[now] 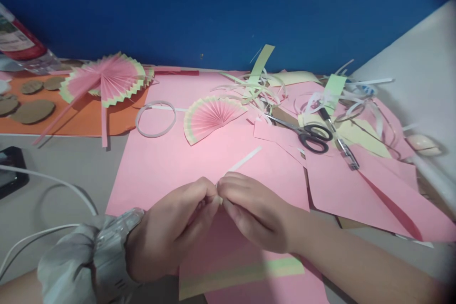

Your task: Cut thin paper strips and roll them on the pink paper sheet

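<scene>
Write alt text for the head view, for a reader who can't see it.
Left hand and right hand meet at the fingertips over pink paper, pinching something mostly hidden. Beyond lie a pleated pink fan, a pale ring, black-handled scissors, a pen and paper strips, against a blue backdrop.

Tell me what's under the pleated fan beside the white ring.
The pleated fan lies on a pink sheet; a white strip reaches its left edge. Anything its pleats cover is hidden.

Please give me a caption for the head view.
Left hand and right hand meet over pink paper, a pleated fan beyond.
</scene>
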`<state>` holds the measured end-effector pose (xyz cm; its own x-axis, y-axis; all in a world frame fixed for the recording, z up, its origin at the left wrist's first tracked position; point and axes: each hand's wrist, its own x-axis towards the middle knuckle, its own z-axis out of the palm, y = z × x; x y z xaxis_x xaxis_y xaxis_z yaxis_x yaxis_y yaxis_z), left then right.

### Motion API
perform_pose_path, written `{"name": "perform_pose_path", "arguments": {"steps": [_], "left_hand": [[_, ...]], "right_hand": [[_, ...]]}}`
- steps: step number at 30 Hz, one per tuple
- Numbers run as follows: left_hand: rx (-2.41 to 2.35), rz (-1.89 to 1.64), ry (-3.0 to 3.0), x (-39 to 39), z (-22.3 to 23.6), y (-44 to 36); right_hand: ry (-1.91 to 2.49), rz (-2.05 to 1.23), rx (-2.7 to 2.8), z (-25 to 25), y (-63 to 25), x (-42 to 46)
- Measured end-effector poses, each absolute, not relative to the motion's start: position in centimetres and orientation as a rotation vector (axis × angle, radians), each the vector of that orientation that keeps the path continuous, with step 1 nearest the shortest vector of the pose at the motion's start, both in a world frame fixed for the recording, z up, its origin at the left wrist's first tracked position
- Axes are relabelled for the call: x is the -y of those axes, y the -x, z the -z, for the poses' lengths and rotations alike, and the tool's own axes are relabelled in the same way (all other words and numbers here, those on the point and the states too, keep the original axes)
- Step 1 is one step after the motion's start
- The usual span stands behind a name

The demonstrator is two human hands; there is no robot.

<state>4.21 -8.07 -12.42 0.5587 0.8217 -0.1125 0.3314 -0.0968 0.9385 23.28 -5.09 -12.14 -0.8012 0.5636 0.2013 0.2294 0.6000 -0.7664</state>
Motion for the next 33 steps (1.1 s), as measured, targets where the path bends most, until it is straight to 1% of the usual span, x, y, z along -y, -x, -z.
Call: {"name": "perform_pose_path", "arguments": {"steps": [10, 29, 33], "left_hand": [[-1.026, -0.489, -1.67, 8.25, 12.59, -4.13], [-1.009, -0.571, -1.702, 7.97, 11.99, -4.45], [-1.003, -0.553, -1.744, 8.04, 12.16, -4.41]], "right_hand": [[0.645, -1.091, 2.402, 12.35, -23.3, 5.06], [0.679, -1.056, 2.34, 12.72, -23.2, 5.25], [0.633, -1.112, 2.348, 12.47, -23.25, 5.16]]}}
